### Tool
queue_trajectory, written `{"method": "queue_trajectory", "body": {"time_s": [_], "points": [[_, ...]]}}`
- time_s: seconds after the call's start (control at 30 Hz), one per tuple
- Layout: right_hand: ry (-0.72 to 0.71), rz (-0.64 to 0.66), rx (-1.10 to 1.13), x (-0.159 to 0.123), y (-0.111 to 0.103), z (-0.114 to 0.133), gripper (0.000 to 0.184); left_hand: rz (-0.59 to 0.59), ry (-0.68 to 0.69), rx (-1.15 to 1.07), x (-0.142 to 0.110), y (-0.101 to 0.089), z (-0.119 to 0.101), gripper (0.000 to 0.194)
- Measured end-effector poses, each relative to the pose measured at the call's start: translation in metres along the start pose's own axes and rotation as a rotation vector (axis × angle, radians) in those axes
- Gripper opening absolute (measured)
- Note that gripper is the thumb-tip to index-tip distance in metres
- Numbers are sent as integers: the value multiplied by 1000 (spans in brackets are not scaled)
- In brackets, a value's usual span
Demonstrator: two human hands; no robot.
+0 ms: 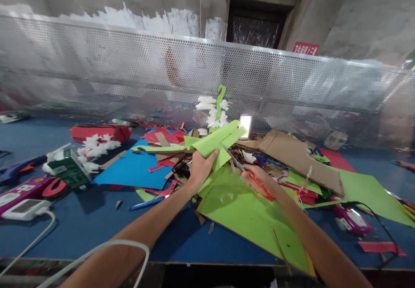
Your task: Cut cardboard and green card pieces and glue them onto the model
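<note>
My left hand [201,167] grips a light green sheet of paper [215,141] by its lower edge, holding it up over the middle of the table. In my right hand [254,177] is a pair of scissors with orange-red handles [267,193]. Their metal blades reach up and left to the paper's right part, and one blade lies against it. A larger green sheet [246,210] lies flat below both hands. Just behind the held paper stands a green hooked strip [220,100] with white flower-like pieces [215,118] around it.
A blue sheet [136,169], a red box [100,133] and a green box [69,169] are at left. Cardboard [292,156] and paper scraps spread behind my hands. A white cable [142,247] crosses my left forearm. A perforated metal screen [136,67] borders the table's back.
</note>
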State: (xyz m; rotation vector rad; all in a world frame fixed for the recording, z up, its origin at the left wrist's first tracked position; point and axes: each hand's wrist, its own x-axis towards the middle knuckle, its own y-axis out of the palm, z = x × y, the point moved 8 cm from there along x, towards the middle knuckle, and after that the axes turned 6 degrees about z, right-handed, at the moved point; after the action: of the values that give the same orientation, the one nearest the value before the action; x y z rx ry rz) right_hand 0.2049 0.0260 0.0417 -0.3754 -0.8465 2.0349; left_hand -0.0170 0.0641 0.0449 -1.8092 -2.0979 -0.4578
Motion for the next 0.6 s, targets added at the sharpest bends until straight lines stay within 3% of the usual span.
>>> {"method": "queue_trajectory", "body": {"time_s": [0.6], "points": [[27, -36, -39, 0, -2, 3, 65, -3, -14, -12, 1, 1, 1, 35]]}}
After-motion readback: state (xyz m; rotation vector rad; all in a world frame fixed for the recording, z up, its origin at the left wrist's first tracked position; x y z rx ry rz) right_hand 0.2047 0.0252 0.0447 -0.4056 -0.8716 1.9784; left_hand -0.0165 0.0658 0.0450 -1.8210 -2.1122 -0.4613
